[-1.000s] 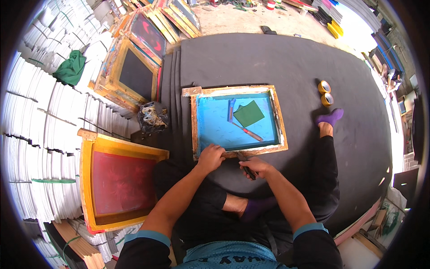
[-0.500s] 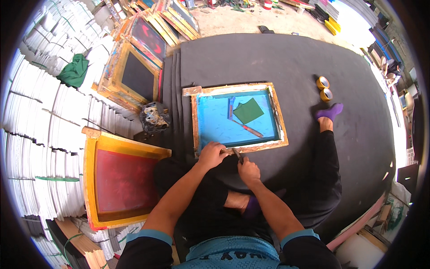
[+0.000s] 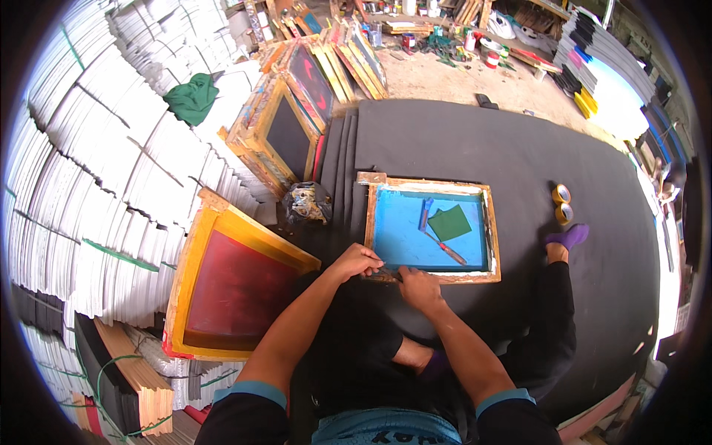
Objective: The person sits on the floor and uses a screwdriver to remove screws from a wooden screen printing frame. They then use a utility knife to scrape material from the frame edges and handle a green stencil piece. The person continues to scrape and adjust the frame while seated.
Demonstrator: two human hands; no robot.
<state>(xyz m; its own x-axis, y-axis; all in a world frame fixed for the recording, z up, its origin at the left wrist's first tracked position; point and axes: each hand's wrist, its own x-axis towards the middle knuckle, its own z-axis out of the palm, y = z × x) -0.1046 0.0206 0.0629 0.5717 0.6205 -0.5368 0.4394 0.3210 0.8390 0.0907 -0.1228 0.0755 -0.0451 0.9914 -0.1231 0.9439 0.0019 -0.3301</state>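
Evidently, attention belongs on the near edge of the wooden frame (image 3: 475, 278), which lies flat on the black mat (image 3: 460, 148) before the person. The right hand (image 3: 420, 288) has its fingers curled around a dark tool (image 3: 390, 272); the left hand (image 3: 359, 261) is at the near-left corner, fingers bunched, though whether they pinch anything cannot be told. Working well probably means bracing the wood with the left hand, clear of the tool's tip, using short, controlled moves, and sparing the blue mesh (image 3: 397, 237) and the 3 loose things on it.
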